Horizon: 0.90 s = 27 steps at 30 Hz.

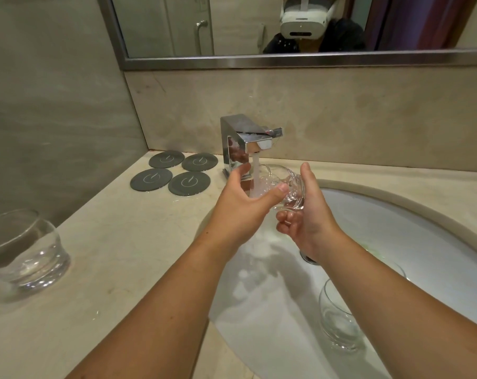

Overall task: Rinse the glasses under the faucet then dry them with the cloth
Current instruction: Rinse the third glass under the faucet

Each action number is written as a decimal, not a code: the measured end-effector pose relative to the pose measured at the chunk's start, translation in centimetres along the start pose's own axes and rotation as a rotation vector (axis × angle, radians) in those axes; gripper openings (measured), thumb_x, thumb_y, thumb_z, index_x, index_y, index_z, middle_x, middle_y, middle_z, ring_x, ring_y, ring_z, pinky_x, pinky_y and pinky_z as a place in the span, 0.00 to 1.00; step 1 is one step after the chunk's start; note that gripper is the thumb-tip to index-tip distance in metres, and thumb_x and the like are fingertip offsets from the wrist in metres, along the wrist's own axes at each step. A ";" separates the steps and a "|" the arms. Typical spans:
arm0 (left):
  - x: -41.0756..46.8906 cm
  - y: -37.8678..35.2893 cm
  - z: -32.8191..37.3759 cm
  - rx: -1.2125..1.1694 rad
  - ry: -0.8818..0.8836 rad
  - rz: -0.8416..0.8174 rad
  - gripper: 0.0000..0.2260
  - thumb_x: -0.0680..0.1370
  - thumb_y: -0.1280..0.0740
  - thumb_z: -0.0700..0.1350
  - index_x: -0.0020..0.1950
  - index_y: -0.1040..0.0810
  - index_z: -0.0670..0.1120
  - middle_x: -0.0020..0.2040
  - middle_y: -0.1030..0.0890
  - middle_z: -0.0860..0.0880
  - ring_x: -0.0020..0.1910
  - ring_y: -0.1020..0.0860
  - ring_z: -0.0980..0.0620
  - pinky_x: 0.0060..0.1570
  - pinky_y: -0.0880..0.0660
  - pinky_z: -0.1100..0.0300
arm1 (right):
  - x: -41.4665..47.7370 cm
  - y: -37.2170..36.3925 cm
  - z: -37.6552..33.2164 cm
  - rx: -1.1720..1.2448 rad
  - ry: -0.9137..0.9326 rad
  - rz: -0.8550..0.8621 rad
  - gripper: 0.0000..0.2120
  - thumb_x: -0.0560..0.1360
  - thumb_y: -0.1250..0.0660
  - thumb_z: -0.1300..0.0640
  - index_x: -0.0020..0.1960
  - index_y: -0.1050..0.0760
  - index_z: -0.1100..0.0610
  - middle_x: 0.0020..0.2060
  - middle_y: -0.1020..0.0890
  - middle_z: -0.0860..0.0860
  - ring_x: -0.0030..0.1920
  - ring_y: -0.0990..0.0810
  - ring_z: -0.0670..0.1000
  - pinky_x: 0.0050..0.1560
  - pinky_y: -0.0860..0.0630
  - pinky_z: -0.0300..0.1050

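Note:
A clear glass [285,184] lies tilted on its side under the running chrome faucet [245,140], water streaming over its mouth. My left hand [243,203] grips the glass near its rim, thumb on top. My right hand [305,214] cups the thick base from the right, fingers curled beneath. A second glass [338,321] stands upright inside the white sink [412,231], partly behind my right forearm. A third glass [24,253] stands on the counter at far left. No cloth is in view.
Several dark round coasters [174,173] lie on the beige counter [128,242] left of the faucet. The drain [309,259] sits below my right wrist. A mirror [286,26] hangs above the backsplash, reflecting a person wearing a headset.

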State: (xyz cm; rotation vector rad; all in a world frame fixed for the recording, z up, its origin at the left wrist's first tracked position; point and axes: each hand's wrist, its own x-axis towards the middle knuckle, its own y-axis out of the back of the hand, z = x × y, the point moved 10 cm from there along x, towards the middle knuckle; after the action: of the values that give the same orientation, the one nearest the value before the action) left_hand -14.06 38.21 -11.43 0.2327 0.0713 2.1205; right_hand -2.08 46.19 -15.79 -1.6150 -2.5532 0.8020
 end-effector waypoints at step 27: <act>-0.1 0.0 -0.2 0.066 -0.004 -0.037 0.55 0.62 0.21 0.74 0.83 0.39 0.59 0.74 0.22 0.57 0.72 0.23 0.58 0.74 0.26 0.47 | 0.0 -0.5 -0.8 0.012 0.096 -0.008 0.13 0.81 0.32 0.45 0.53 0.20 0.55 0.35 0.21 0.51 0.27 0.29 0.49 0.27 0.34 0.42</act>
State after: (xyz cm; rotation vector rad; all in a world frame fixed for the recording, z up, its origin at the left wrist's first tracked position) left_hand -14.10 38.15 -11.59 0.2721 0.1423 2.0827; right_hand -2.26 46.37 -14.88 -1.5971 -2.4831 0.7197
